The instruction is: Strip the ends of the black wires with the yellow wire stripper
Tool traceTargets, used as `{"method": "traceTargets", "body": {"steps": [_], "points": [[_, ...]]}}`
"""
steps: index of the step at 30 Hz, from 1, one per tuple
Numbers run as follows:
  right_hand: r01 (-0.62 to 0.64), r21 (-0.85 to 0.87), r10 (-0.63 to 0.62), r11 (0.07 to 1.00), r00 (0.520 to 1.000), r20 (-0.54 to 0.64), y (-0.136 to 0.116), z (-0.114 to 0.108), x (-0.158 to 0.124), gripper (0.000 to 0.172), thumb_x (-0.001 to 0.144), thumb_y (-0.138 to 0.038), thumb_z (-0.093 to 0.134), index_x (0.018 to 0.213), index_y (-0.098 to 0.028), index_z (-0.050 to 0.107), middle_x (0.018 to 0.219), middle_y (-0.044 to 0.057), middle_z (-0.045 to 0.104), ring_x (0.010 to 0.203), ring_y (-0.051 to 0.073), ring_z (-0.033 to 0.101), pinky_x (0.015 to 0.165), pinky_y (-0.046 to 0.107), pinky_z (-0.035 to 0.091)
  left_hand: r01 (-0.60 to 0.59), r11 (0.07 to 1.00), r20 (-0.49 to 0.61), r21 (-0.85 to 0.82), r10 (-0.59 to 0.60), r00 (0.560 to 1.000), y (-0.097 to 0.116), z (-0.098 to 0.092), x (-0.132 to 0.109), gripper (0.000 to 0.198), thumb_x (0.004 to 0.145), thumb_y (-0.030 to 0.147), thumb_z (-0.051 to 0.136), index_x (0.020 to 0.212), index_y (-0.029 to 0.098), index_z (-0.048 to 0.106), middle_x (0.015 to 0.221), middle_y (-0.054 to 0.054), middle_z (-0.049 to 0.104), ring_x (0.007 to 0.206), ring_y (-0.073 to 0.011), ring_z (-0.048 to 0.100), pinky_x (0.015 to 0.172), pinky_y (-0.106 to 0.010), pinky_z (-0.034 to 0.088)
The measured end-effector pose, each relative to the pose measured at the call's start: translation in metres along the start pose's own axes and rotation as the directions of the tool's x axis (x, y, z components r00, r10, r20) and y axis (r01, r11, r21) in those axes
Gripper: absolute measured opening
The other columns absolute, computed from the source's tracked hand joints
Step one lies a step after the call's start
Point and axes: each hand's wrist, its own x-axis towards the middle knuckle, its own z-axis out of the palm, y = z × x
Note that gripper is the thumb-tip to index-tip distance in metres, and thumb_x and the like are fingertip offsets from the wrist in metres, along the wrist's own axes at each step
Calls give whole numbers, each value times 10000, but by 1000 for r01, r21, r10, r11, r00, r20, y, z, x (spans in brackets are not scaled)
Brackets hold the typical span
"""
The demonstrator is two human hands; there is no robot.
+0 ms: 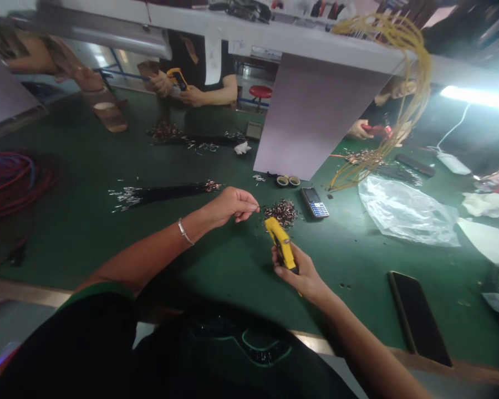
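My right hand (297,271) is wrapped round a yellow wire stripper (281,244), its head pointing away from me and to the left. Just beyond the tool lies a heap of small dark and copper-coloured scraps (283,213). My left hand (235,205) is closed in a pinch left of that heap; what its fingertips hold is too small to make out. Behind the left hand stretches a bundle of black wires (162,193) with pale tips at the left end and copper-coloured ones at the right.
A keypad phone (315,203) and two tape rolls (288,181) lie past the heap. Rightward are a plastic bag (407,210) and a smartphone (419,318). A grey divider (311,111) stands ahead; yellow wires (419,72) hang from the shelf. Co-workers sit opposite, one holding a yellow tool (178,79).
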Motion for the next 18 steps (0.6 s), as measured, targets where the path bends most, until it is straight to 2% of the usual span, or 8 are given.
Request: {"method": "traceTargets", "body": {"steps": [2,4,8,11,15,18], "points": [[72,-234,-76,970,997,-9,-3,3,0,325,805,-328,644,1079,-181,549,931,83,612,778,226,572,690,361,477,-29,999,-27,21,30,999,3,1,-2,84,729,192,664,731,109,679,463,10,559,396,-45,443,392,-186,314],[139,-432,-151,891,988,5,-4,8,1,366,769,-284,655,1101,-173,549,969,107,620,839,261,585,741,402,488,-57,997,-55,57,60,997,6,4,-5,81,726,193,673,736,113,678,475,7,570,409,-50,460,399,-189,328],[172,-674,-170,718,983,69,-4,15,2,377,753,-290,678,1091,-151,583,982,136,634,909,318,586,806,477,482,-83,988,-68,132,92,993,7,8,-9,89,731,213,680,737,124,677,489,7,577,418,-52,469,409,-194,346],[158,-706,-141,690,987,84,-5,14,1,341,764,-302,686,1064,-160,605,958,121,650,886,305,598,779,458,494,-86,986,-51,145,94,994,6,11,-11,105,738,232,676,748,128,680,504,6,581,423,-51,468,412,-195,349],[190,-667,-186,721,979,79,-8,9,1,248,808,-269,639,1034,-169,629,975,116,667,892,283,622,770,428,516,-89,986,-34,143,94,995,7,14,-15,117,737,230,662,772,121,687,508,5,583,430,-54,469,418,-198,358],[207,-610,-246,765,969,21,-10,4,4,165,869,-242,578,1005,-179,645,980,105,678,907,257,642,800,405,528,-92,984,-27,151,98,995,10,18,-18,125,729,226,660,784,119,694,506,13,580,434,-54,471,422,-197,359]]}}
